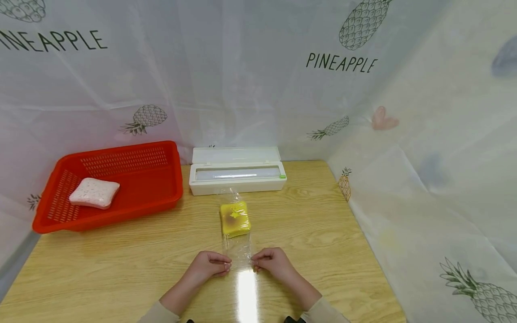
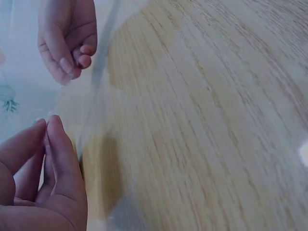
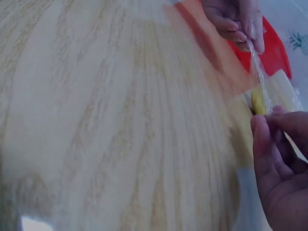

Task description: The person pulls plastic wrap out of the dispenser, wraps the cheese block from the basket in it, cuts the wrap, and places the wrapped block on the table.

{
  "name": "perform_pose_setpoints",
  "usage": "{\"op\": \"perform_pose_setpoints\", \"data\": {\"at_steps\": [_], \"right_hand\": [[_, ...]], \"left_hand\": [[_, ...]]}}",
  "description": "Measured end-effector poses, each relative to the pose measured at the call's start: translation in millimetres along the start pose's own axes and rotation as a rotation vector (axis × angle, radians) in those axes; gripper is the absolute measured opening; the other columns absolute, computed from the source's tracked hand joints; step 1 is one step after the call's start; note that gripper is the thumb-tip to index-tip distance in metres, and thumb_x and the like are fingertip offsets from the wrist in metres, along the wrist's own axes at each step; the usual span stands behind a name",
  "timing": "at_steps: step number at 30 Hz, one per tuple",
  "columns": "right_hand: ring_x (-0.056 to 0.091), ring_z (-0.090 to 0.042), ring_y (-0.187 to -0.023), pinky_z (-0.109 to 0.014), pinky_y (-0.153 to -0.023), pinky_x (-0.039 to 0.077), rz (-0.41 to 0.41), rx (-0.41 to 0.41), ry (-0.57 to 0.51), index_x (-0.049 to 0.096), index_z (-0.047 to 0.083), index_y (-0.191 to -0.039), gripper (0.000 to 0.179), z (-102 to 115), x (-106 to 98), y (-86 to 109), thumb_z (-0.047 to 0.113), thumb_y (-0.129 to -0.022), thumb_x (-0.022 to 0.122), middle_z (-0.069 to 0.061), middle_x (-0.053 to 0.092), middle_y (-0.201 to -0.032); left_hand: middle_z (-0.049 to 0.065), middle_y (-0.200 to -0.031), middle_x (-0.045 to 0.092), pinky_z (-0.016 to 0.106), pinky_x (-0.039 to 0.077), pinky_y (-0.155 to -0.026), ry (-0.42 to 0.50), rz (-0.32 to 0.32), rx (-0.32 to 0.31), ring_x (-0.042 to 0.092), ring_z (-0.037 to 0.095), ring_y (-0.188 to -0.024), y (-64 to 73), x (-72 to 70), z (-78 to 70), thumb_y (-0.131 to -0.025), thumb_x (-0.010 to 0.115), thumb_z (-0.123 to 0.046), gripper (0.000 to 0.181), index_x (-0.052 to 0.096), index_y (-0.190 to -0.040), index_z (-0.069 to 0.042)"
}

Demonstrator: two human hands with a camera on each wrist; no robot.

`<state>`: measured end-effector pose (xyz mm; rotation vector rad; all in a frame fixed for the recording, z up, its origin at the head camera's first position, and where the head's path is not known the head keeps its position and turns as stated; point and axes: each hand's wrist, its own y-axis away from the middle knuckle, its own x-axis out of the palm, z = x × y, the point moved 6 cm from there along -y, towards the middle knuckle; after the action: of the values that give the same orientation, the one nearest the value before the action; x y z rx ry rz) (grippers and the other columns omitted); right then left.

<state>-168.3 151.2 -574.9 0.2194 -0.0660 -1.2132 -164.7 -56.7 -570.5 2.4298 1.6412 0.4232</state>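
Note:
A yellow sponge-like block [image 1: 235, 219] with a brown patch lies on the table, covered by a strip of clear plastic wrap [image 1: 237, 247]. Between thumb and fingertips, my left hand [image 1: 211, 264] pinches the near left corner of the wrap. My right hand [image 1: 275, 263] pinches the near right corner. In the right wrist view the wrap [image 3: 258, 67] runs as a thin band from one hand to the other, with part of the yellow block [image 3: 258, 100] behind it. The far end of the wrap reaches the front of a white dispenser box [image 1: 238, 185].
The dispenser's lid [image 1: 236, 155] stands open, showing a roll of wrap [image 1: 238, 173] inside. At the left, a red basket [image 1: 141, 184] holds a white speckled block [image 1: 94, 193]. A pineapple-print curtain [image 1: 242, 89] hangs behind and right of the wooden table [image 1: 323, 233].

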Motion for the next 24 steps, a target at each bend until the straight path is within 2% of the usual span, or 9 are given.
{"op": "perform_pose_setpoints", "data": {"at_steps": [3,7,10,13,17,21,24], "right_hand": [[0.068,-0.031,-0.080,-0.035,-0.071,0.058,0.015,-0.022,0.072,0.068,-0.014,-0.099,0.013,12,-2,2.4,-0.011,-0.087,0.064,-0.021,0.069,-0.090],[0.067,-0.027,-0.077,-0.028,-0.067,0.056,0.036,-0.085,0.140,0.067,-0.014,-0.102,0.020,35,-2,7.1,-0.015,-0.082,0.063,-0.023,0.068,-0.087],[0.065,-0.021,-0.076,-0.024,-0.067,0.055,0.002,-0.146,0.156,0.068,-0.014,-0.100,0.019,48,-3,9.3,-0.016,-0.081,0.065,-0.023,0.067,-0.088],[0.065,-0.016,-0.079,-0.025,-0.069,0.056,-0.066,-0.192,0.156,0.069,-0.013,-0.097,0.014,54,-5,9.0,-0.011,-0.083,0.069,-0.016,0.069,-0.090],[0.065,-0.012,-0.081,-0.026,-0.071,0.056,-0.152,-0.242,0.183,0.072,-0.009,-0.095,0.012,61,-8,5.5,-0.002,-0.085,0.072,-0.009,0.071,-0.090],[0.061,-0.012,-0.080,-0.030,-0.071,0.054,-0.224,-0.339,0.221,0.074,-0.003,-0.089,0.006,72,-12,-3.5,-0.001,-0.084,0.073,-0.009,0.068,-0.086],[0.058,-0.019,-0.087,-0.035,-0.080,0.052,-0.244,-0.374,0.161,0.072,-0.002,-0.086,0.004,80,-15,-13.7,-0.006,-0.084,0.071,-0.014,0.063,-0.090]], "left_hand": [[0.023,-0.099,0.070,0.027,0.056,-0.074,-0.069,-0.013,0.041,0.068,0.016,-0.083,0.7,-1.8,-5.2,-0.083,0.073,0.002,0.029,0.065,-0.106,0.018],[0.025,-0.106,0.068,0.027,0.056,-0.075,-0.106,-0.015,0.075,0.069,0.024,-0.092,1.2,-1.8,-13.6,-0.080,0.076,0.002,0.036,0.064,-0.111,0.016],[0.023,-0.105,0.069,0.026,0.056,-0.074,-0.157,-0.034,0.101,0.068,0.027,-0.092,0.5,-1.6,-19.0,-0.080,0.076,0.003,0.035,0.066,-0.111,0.014],[0.018,-0.099,0.071,0.026,0.056,-0.071,-0.232,-0.102,0.141,0.068,0.024,-0.088,-1.8,-3.4,-25.2,-0.081,0.075,0.003,0.026,0.070,-0.106,0.009],[0.010,-0.093,0.073,0.024,0.055,-0.069,-0.319,-0.228,0.200,0.068,0.018,-0.085,-5.6,-7.6,-35.2,-0.083,0.075,0.000,0.014,0.076,-0.096,0.000],[0.001,-0.088,0.072,0.023,0.053,-0.066,-0.380,-0.337,0.275,0.064,0.015,-0.083,-9.4,-12.9,-48.1,-0.081,0.077,-0.003,0.010,0.079,-0.089,-0.009],[-0.003,-0.093,0.064,0.031,0.053,-0.076,-0.425,-0.392,0.341,0.059,0.017,-0.090,-14.6,-17.6,-58.3,-0.080,0.078,-0.006,0.009,0.079,-0.087,-0.012]]}}
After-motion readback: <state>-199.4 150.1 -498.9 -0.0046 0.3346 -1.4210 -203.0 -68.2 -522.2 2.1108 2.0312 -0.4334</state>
